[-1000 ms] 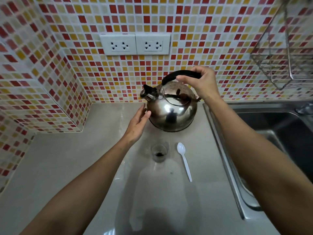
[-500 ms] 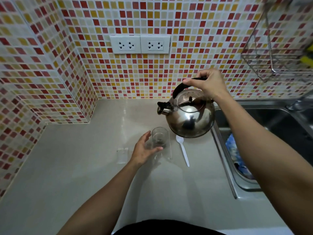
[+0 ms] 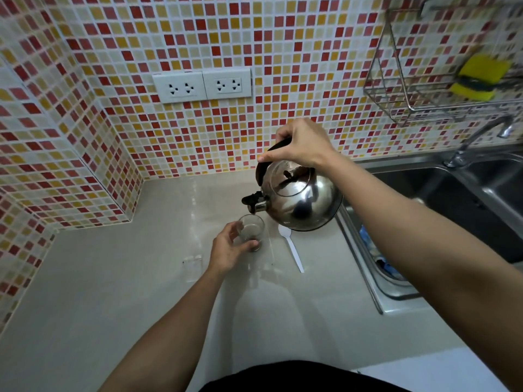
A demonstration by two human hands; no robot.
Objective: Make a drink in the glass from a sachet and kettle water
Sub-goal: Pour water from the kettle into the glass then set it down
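With the right hand (image 3: 300,145) gripping the tilted kettle (image 3: 300,198) at two o'clock and the left hand (image 3: 227,247) wrapped round the glass (image 3: 251,229) mid-tabletop (image 3: 113,278), over-tilting could splash the steadying fingers (image 3: 249,245).

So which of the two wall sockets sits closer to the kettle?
The right-hand socket, nearer the sink side; the kettle hangs below and to its right, while the other socket lies further left.

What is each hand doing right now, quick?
Left hand: closed around the glass, steadying it on the counter.
Right hand: closed on the kettle handle, tilting its spout over the glass.
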